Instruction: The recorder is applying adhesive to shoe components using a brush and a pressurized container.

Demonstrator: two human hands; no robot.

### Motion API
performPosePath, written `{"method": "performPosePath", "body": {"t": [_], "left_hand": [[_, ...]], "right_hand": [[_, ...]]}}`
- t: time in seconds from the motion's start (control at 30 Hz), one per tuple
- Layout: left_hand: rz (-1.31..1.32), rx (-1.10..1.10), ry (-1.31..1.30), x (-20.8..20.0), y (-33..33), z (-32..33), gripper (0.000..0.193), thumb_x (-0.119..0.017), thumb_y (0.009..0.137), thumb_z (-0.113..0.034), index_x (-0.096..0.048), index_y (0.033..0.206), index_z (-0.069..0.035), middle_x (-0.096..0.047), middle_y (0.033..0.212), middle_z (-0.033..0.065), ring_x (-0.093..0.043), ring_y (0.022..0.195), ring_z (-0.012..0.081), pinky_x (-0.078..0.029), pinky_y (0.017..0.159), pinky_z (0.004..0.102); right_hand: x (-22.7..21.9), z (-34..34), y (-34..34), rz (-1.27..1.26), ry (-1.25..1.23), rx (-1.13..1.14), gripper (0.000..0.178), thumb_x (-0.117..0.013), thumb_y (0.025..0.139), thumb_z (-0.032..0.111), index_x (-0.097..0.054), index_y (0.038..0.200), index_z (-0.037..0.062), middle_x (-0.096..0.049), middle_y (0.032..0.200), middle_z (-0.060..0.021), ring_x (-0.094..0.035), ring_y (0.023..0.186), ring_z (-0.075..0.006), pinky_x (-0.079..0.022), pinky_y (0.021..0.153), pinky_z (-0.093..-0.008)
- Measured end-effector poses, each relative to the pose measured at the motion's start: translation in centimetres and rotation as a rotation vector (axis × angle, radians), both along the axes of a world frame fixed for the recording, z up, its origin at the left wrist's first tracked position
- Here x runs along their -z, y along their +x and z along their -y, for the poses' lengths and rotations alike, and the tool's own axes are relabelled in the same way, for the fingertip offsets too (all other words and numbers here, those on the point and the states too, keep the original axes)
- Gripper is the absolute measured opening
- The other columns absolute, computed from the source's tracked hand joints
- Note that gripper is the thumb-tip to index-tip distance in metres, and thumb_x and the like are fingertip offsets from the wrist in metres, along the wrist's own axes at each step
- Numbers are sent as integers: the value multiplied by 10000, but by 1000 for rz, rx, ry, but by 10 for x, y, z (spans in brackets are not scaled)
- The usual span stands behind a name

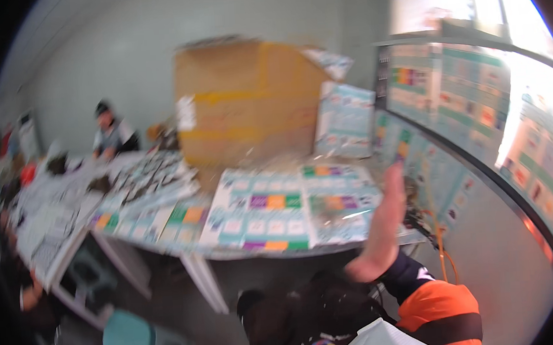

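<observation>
1. Where the right forearm rises from the lower edge in an orange and dark sleeve, the right hand (393, 178) reaches the near right edge of the surface (231, 252), at the teal and white printed sheets with coloured squares (273, 214). Motion blur hides the fingers; whether this hand is spread or pinching a sheet cannot be told.
2. No left hand can be made out with certainty; its state cannot be told.
3. Edges: the printed sheets overlap and run up to the near edge of the surface. A large brown cardboard box with yellow tape (246, 101) stands behind them, toward the far edge.
4. Open room: bare floor lies below the near edge, between the white legs. A pale teal round stool (129, 340) stands there, well apart from the right hand.
5. To the right, a curved grey partition hung with more printed sheets (463, 95) closes that side.
6. Room: a plain grey wall stands behind. A seated person in a dark cap (110, 129) is at the far left end of the surface.
</observation>
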State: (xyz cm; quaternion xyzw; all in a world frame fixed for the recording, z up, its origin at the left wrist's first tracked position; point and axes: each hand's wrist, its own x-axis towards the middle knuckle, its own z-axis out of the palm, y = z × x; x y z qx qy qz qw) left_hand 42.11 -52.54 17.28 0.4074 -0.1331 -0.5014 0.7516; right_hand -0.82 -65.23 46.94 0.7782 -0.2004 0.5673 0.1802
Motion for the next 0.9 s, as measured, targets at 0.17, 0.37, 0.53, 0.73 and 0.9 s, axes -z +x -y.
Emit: {"method": "performPosePath", "body": {"t": [0.17,0.37,0.53,0.73,0.9], "left_hand": [[-153,6,-66,67,29,13,385,-619,957,-120,-569,1328,-28,-612,895,48,-542,751,172,-469,700,331],[-53,116,-79,27,15,45,198,-557,1000,-150,-627,1131,-19,-577,837,26,-505,721,158,-434,680,321],[-96,83,-73,54,32,21,318,-623,982,-182,-628,1259,-27,-614,872,60,-562,818,177,-474,755,346],[127,-46,-228,-79,23,36,590,-515,1003,-92,-299,1551,-50,-455,751,-24,-420,643,76,-361,564,225],[351,-432,-241,-144,54,-8,742,-533,966,-85,-125,1584,-28,-531,726,33,-459,598,92,-360,536,220]], "right_hand": [[-7,19,16,-232,-827,35,605,-728,775,325,-580,1343,178,-358,1510,-248,-206,1454,-542,-107,1111,-754],[4,20,8,-223,-580,233,675,-736,717,179,-520,1344,55,-404,1470,-270,-332,1399,-529,-191,1112,-717],[17,24,31,-235,-42,130,548,-663,680,26,-635,1227,52,-547,1373,-189,-470,1321,-430,-324,1101,-613],[40,34,10,-293,115,151,303,-530,680,-88,-666,928,21,-667,1037,-153,-599,1076,-394,-429,982,-569],[62,55,30,-407,261,39,213,-488,817,-80,-635,953,-5,-655,1039,-157,-588,1118,-399,-438,983,-484]]}}
